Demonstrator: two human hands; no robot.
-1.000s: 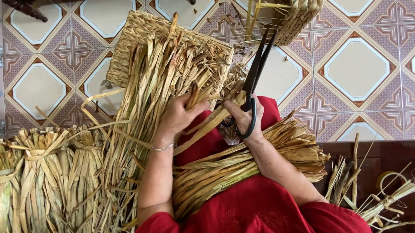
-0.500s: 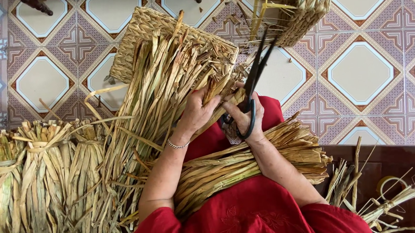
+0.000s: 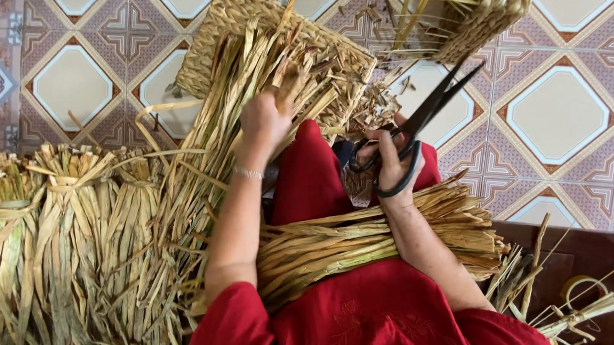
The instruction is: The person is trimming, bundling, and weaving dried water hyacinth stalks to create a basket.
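Left hand: the left hand (image 3: 265, 122) was closed in a fist around a few dried straw strands (image 3: 244, 77), its grip tight on them above the lap.
Right hand: the right hand (image 3: 392, 164) had its fingers through the loops of the black scissors (image 3: 418, 126), the grip wrapped firmly on the handles.
Scissors: the blades pointed up and away toward the unfinished basket, parted only a little at the tips; they touched no straw that I could see.
Straw strands: the long loose bunch ran from the person's left side up over the flat woven mat (image 3: 240, 13) on the tiled floor (image 3: 559, 107).
Lap bundle: 1 thick bundle of straw (image 3: 368, 236) lay across the red-clothed lap (image 3: 358, 318), under the right forearm.
Tied sheaves: several tied sheaves (image 3: 46, 210) stood side by side at the far left, just beside the loose bunch.
Unfinished basket: an unfinished basket (image 3: 496, 4) with bare upright stakes lay at the top right, near the scissor tips.
Offcuts: short straw offcuts (image 3: 374, 111) lay scattered between the mat and the right hand.
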